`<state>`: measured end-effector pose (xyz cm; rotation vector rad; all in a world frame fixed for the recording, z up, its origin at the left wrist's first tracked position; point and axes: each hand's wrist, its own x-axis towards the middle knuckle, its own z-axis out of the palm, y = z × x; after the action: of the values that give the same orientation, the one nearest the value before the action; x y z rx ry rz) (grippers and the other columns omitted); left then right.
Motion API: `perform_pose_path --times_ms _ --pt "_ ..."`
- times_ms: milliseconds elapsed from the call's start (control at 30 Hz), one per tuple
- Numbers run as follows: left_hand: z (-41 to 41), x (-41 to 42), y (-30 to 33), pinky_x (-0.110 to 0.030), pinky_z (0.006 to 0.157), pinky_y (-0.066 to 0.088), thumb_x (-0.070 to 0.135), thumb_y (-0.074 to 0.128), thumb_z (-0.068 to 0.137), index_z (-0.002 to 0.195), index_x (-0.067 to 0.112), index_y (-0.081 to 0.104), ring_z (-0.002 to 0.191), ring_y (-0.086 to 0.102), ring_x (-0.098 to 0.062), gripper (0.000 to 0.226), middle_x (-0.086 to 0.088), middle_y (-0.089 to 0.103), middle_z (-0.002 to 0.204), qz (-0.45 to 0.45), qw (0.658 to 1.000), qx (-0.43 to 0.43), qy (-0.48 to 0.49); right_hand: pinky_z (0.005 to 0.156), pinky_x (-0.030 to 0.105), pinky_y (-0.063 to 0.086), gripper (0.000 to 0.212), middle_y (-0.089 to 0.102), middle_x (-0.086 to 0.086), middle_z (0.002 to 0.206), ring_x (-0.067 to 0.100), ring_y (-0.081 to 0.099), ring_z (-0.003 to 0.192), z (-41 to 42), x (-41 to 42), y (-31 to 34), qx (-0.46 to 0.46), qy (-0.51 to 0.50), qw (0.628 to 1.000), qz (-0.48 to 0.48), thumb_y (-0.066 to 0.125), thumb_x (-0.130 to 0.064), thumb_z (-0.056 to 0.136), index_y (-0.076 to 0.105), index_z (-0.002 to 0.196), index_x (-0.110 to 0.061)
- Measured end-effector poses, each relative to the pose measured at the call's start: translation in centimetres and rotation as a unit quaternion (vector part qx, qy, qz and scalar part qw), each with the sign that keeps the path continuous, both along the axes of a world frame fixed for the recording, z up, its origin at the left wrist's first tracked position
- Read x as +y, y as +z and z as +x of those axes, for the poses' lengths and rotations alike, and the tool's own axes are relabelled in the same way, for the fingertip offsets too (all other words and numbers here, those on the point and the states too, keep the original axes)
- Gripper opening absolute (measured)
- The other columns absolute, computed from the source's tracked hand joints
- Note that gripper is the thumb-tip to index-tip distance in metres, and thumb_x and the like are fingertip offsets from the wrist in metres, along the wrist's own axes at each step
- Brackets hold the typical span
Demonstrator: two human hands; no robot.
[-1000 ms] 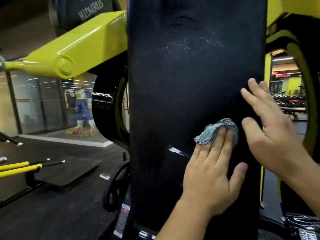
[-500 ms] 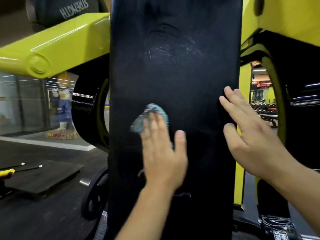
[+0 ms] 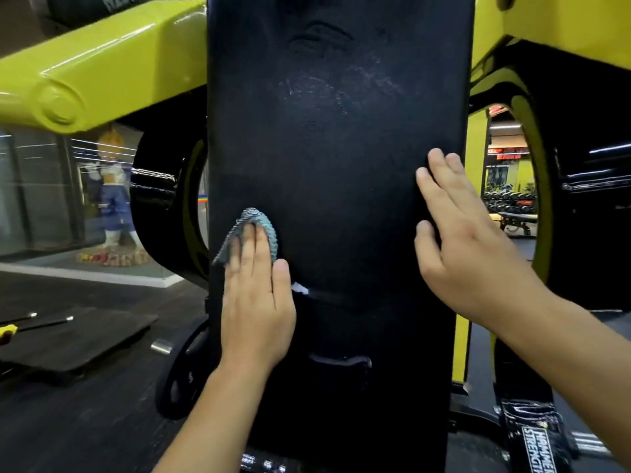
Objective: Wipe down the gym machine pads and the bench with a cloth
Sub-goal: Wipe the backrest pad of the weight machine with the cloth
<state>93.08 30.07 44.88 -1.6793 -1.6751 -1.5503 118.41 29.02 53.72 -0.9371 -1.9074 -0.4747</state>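
Note:
A tall black upright pad (image 3: 334,148) of a gym machine fills the middle of the view, with faint whitish smears near its top. My left hand (image 3: 256,302) presses a small blue-grey cloth (image 3: 254,223) flat against the pad's lower left edge, fingers straight; the cloth bunches out above the fingertips. My right hand (image 3: 467,240) rests flat on the pad's right edge, fingers straight, holding nothing.
Yellow-green machine arms (image 3: 102,63) reach out on both sides behind the pad. A black weight plate (image 3: 181,380) hangs low on the left. A dark floor mat (image 3: 75,339) lies at left. Dumbbell racks (image 3: 508,199) stand far right, a figure statue (image 3: 114,189) far left.
My left hand has slid the cloth leftwards across the pad, from near the right hand to the pad's left edge. The right hand has stayed on the right edge.

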Motion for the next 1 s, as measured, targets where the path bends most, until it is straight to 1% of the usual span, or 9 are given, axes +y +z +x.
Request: perform_pose_path --times_ms 100,200,333,433,567,700,767,833,1000 --pt "3.6 0.0 0.5 -0.037 0.130 0.000 0.049 0.020 0.106 0.165 0.023 0.000 0.156 -0.017 -0.004 0.068 0.012 -0.010 0.171 0.011 0.999 -0.050 0.003 0.129 0.033 0.001 0.064 0.009 0.007 0.173 0.017 0.000 0.160 -0.1 0.7 0.3 -0.034 -0.033 0.998 0.042 0.048 -0.007 0.103 0.024 0.162 -0.004" --pt "8.8 -0.2 -0.9 -0.040 0.130 0.004 0.045 0.029 0.106 0.165 0.016 0.009 0.160 -0.005 -0.016 0.069 0.001 0.001 0.173 0.031 0.999 0.040 0.000 0.129 0.048 0.009 0.061 0.018 0.015 0.171 0.028 0.011 0.160 0.2 1.6 0.9 -0.079 -0.059 0.991 0.095 0.048 -0.007 0.101 0.030 0.159 0.001" --pt "14.4 -1.7 -4.2 -0.041 0.129 0.015 0.045 0.040 0.107 0.165 0.020 0.018 0.158 0.017 -0.019 0.066 0.001 0.014 0.172 0.061 0.969 0.229 -0.071 0.129 0.049 0.012 0.057 0.025 0.017 0.168 0.030 0.019 0.158 0.2 3.0 2.3 -0.140 -0.073 0.974 0.161 0.038 -0.014 0.102 0.035 0.157 0.001" --pt "11.7 -1.8 -3.9 -0.040 0.125 0.024 0.046 0.044 0.107 0.163 0.022 0.028 0.150 0.036 -0.019 0.063 0.005 0.024 0.170 0.066 0.948 0.299 -0.082 0.130 0.046 0.012 0.055 0.025 0.013 0.169 0.027 0.018 0.158 -0.8 3.6 3.8 -0.178 -0.077 0.965 0.178 0.034 -0.020 0.105 0.035 0.158 -0.003" --pt "3.7 -0.6 -3.5 -0.047 0.124 0.029 0.041 0.041 0.107 0.161 0.017 0.032 0.155 0.029 -0.017 0.059 0.000 0.028 0.167 0.073 0.969 0.235 -0.028 0.129 0.046 0.014 0.054 0.029 0.011 0.168 0.026 0.022 0.157 -2.0 4.0 4.3 -0.193 -0.105 0.950 0.221 0.036 -0.022 0.106 0.038 0.158 -0.006" --pt "0.1 -0.5 -2.5 -0.042 0.130 0.010 0.054 0.021 0.106 0.165 0.024 0.006 0.157 -0.008 -0.003 0.068 0.012 -0.002 0.171 -0.002 0.999 0.040 0.024 0.129 0.047 0.014 0.058 0.029 0.010 0.168 0.026 0.021 0.158 -2.5 3.7 4.1 -0.193 -0.128 0.946 0.228 0.035 -0.029 0.104 0.037 0.158 -0.007" --pt "2.6 -0.5 -2.2 -0.041 0.130 0.004 0.057 0.020 0.104 0.165 0.022 0.002 0.157 -0.013 -0.007 0.072 0.009 -0.006 0.172 -0.005 0.999 -0.032 0.027 0.129 0.047 0.014 0.060 0.029 0.011 0.168 0.026 0.021 0.158 -2.7 3.7 4.3 -0.198 -0.134 0.944 0.227 0.034 -0.031 0.103 0.036 0.158 -0.007" --pt "6.9 -0.7 -2.7 -0.045 0.130 0.007 0.055 0.025 0.104 0.165 0.015 0.009 0.159 -0.008 -0.016 0.075 0.001 0.000 0.173 0.011 1.000 -0.020 0.012 0.128 0.048 0.015 0.061 0.031 0.011 0.167 0.027 0.023 0.157 -2.9 3.8 4.4 -0.200 -0.138 0.942 0.231 0.035 -0.031 0.101 0.037 0.157 -0.007" --pt "16.9 -1.9 -5.9 -0.043 0.128 0.016 0.052 0.035 0.108 0.165 0.016 0.017 0.159 0.014 -0.023 0.070 0.000 0.013 0.173 0.043 0.986 0.155 -0.053 0.128 0.049 0.014 0.062 0.030 0.012 0.167 0.028 0.021 0.157 -3.9 4.0 4.6 -0.199 -0.152 0.938 0.238 0.032 -0.033 0.102 0.035 0.158 -0.006"
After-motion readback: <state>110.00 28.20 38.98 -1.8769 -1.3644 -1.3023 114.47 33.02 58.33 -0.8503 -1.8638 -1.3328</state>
